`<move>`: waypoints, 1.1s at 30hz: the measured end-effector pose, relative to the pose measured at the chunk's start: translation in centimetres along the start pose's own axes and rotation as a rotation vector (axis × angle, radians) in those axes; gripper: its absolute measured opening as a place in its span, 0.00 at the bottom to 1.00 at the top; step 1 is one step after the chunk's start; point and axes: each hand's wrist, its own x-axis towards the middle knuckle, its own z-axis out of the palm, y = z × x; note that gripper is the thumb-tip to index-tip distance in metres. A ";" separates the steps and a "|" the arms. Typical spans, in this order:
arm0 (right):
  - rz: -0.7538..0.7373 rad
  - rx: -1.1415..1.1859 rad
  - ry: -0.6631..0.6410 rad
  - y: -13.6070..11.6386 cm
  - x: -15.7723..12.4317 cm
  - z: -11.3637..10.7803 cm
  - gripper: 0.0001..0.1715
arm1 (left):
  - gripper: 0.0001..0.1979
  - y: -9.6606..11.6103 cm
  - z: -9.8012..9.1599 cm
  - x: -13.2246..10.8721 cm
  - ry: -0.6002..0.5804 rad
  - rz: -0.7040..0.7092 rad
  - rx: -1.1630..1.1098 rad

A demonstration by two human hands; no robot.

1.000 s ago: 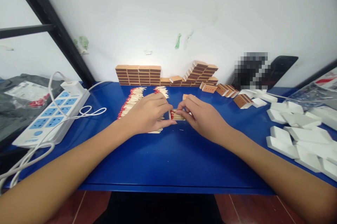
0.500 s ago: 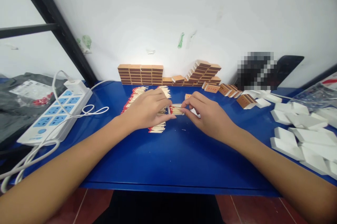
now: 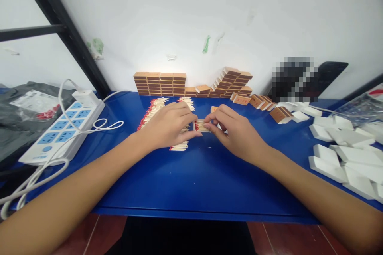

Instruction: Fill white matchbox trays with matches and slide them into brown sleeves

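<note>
My left hand (image 3: 169, 125) and my right hand (image 3: 231, 129) meet over the blue table (image 3: 185, 183), both pinching a small white tray of red-tipped matches (image 3: 201, 125) between their fingertips. Under and behind my left hand lies a long heap of loose matches (image 3: 155, 107), with a few more sticking out below the palm (image 3: 178, 147). A small orange matchbox sleeve (image 3: 213, 109) lies just beyond my right hand's fingers.
Stacked brown matchboxes (image 3: 160, 84) and a leaning pile (image 3: 233, 81) line the wall. Loose sleeves (image 3: 278, 114) and white inner trays (image 3: 341, 147) spread on the right. A white power strip (image 3: 64, 127) with cables lies left, beside a dark bag (image 3: 20, 115).
Both hands with the match tray shifted slightly away from me toward the wall; the view moved a little. The grip looks the same.
</note>
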 end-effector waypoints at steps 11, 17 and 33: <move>-0.140 0.121 -0.148 -4.2 -1.4 3.5 0.10 | 0.19 -1.0 0.0 -0.3 -0.004 -0.068 0.066; -0.136 0.089 -0.168 -4.3 -1.6 4.2 0.15 | 0.16 -0.8 0.0 -0.2 -0.014 -0.052 0.070; -0.114 0.034 -0.223 -4.5 -1.5 4.0 0.15 | 0.13 -0.8 -0.1 -0.2 -0.011 -0.036 0.079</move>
